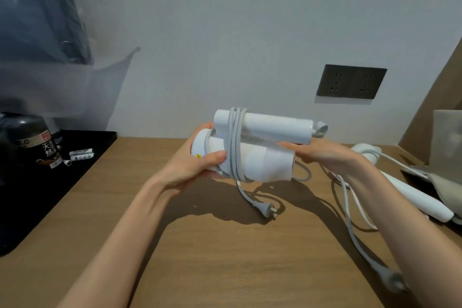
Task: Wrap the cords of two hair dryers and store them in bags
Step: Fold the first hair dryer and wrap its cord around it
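I hold a folded white hair dryer point(260, 162) above the wooden table point(225, 245). Its grey cord point(235, 142) is wound several times around barrel and handle. The cord's plug point(271, 214) hangs down and touches the table. My left hand point(200, 165) grips the dryer's rear end, thumb across the barrel beside the coils. My right hand point(322, 154) holds the nozzle end between barrel and handle. A second white hair dryer point(410, 187) lies at the right, its cord point(350, 217) loose across the table, partly on a grey cloth bag point(435, 180).
A black tray point(82, 165) at the left carries a dark bottle point(37, 142) and small white sachets point(81, 154). A dark wall socket panel point(351, 84) is behind the dryer. A clear plastic bag point(50, 45) hangs at upper left. A pale container point(447, 137) stands at the far right.
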Motion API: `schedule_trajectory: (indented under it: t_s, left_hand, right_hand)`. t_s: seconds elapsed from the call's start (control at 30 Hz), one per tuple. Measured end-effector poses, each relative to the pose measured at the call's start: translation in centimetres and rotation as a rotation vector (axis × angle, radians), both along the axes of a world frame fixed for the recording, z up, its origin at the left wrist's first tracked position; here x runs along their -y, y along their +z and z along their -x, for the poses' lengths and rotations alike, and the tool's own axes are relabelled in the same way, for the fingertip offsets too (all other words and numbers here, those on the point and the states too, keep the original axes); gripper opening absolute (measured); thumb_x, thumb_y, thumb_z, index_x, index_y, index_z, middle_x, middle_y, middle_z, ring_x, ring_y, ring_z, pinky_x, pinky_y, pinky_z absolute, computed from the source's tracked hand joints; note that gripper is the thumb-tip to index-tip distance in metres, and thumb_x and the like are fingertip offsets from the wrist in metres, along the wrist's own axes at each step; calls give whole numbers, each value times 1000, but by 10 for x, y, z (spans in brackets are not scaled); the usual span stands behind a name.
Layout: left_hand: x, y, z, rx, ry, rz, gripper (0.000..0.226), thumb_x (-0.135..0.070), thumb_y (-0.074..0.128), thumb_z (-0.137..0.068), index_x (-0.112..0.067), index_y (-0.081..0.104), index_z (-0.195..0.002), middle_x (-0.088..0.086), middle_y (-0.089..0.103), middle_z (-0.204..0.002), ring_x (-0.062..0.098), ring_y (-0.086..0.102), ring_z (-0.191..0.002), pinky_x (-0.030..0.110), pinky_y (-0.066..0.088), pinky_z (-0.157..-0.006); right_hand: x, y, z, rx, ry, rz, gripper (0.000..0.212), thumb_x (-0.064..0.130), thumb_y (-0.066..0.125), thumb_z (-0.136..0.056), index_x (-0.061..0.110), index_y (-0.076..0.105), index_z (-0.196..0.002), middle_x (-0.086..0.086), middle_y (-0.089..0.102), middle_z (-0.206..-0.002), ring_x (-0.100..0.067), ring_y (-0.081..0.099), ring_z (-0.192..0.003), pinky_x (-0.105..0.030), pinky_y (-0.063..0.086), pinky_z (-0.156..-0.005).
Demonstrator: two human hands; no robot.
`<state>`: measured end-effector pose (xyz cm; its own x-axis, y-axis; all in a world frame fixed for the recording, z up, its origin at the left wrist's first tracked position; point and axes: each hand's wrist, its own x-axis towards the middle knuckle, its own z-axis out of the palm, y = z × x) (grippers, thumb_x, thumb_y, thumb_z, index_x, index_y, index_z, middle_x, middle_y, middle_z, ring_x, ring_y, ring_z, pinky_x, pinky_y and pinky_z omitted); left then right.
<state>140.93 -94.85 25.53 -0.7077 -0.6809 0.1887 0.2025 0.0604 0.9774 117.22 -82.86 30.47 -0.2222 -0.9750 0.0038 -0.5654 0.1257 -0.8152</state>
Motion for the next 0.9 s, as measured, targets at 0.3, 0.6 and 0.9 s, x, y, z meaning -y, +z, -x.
schedule_trajectory:
  t_s: [0.3,0.6,0.9]
  left_hand:
    - [-15,7,-1,153,-27,216,66,-31,82,-51,-37,57,-111,-5,64,-105,10,65,-90,24,55,-69]
    - [-11,5,-2,189,-6,225,57,-16,84,-60,-27,58,-110,-4,65,-97,11,65,-82,30,57,-67]
    - [-6,3,-2,195,49,183,55,-10,85,-64,-25,58,-110,1,63,-100,9,66,-80,31,58,-65]
  right_hand:
    - [5,19,0,-190,-24,-57,51,42,68,-82,-9,67,-93,-30,63,-95,-20,54,-75,-27,41,-63]
    - [10,29,-17,-364,22,11,24,45,65,-85,27,75,-73,-19,70,-91,-37,61,-89,-34,44,-67]
    - [10,36,-35,-598,5,80,30,42,61,-87,18,78,-86,-8,73,-88,-27,64,-86,-46,54,-73]
